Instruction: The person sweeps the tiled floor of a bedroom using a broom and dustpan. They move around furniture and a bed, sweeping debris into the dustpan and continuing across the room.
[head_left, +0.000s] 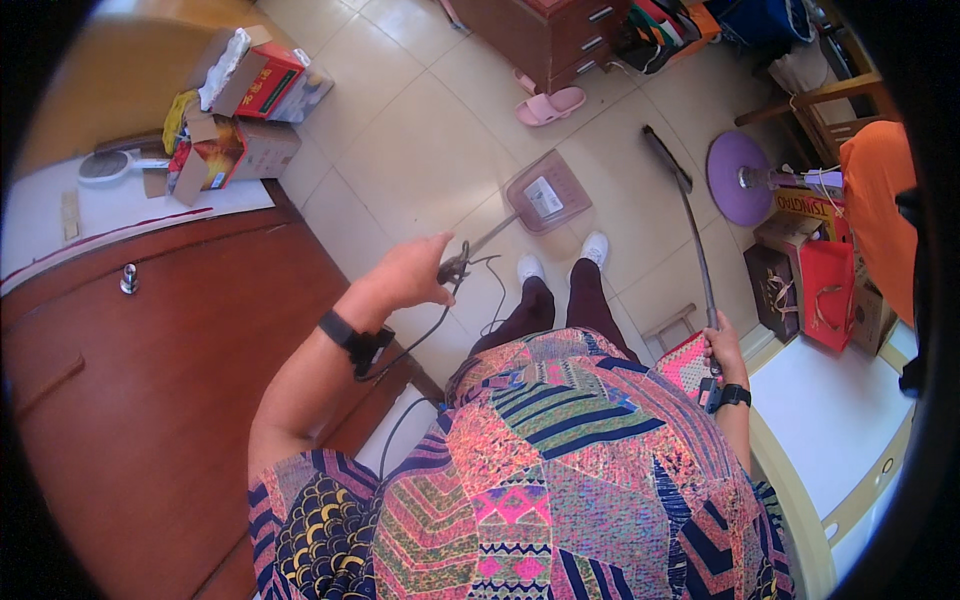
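Note:
My left hand (405, 271) has thumb and fingers spread around the dark upper end of a dustpan handle (495, 234); whether it touches is unclear. A dark cable (433, 324) loops there and runs back to the black device strapped at my left wrist (360, 341). The translucent brownish dustpan (550, 193), with a white label inside, rests on the floor beyond my shoes. Off to the right, my right hand (724, 346) grips the grey handle of a broom (697, 232). Its dark, narrow head (666, 156) lies out on the tiles. A black band (735, 395) circles my right wrist.
A reddish-brown door (172, 375) stands at left, near opened cardboard boxes (266, 146). Pink slippers (551, 106) lie before a brown drawer cabinet (555, 37). At right are a purple round base (739, 178), a red gift bag (826, 292) and a white-topped surface (825, 412).

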